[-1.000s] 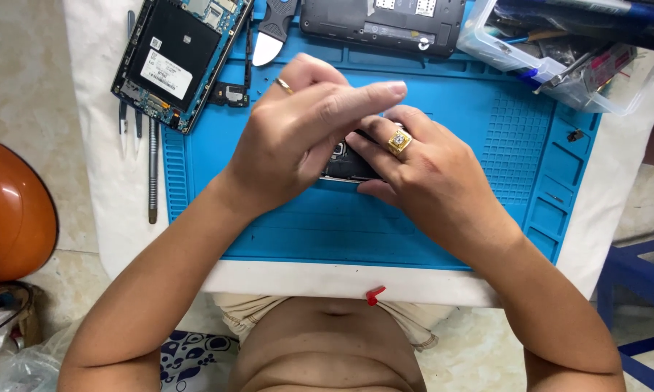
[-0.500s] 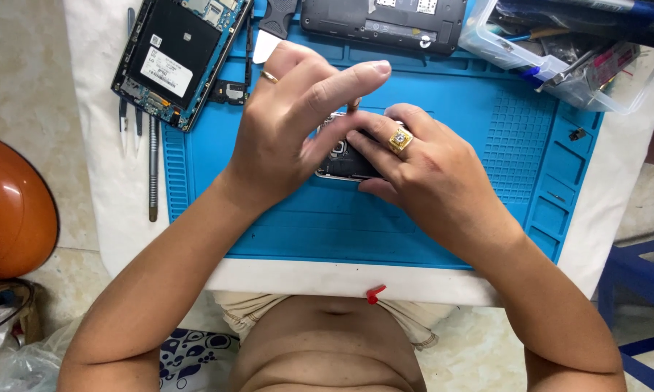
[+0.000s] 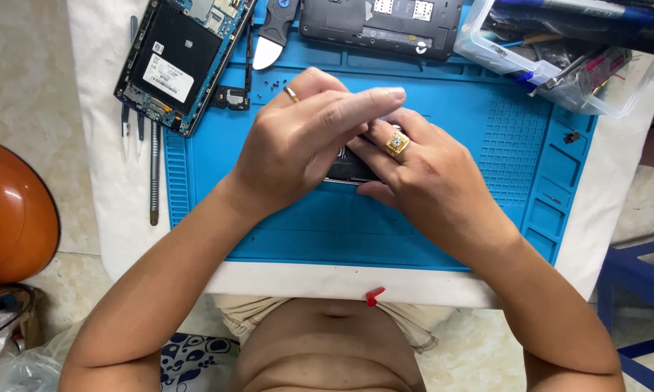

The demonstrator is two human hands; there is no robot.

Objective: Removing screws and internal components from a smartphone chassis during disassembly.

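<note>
The blue rubbery work mat (image 3: 283,232) looks matt, with moulded ribs and a fine grid. The small dark phone part (image 3: 348,168) between the hands shows a glossy black face and a thin metallic edge. The opened black phone chassis (image 3: 178,62) looks like matt plastic with a paper label. The clear plastic parts box (image 3: 559,69) is shiny. The slim grey metal tool (image 3: 153,170) has a dull sheen.

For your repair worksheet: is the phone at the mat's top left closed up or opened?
Opened: the phone lies with its back cover off, its dark battery and circuit board exposed.
</note>
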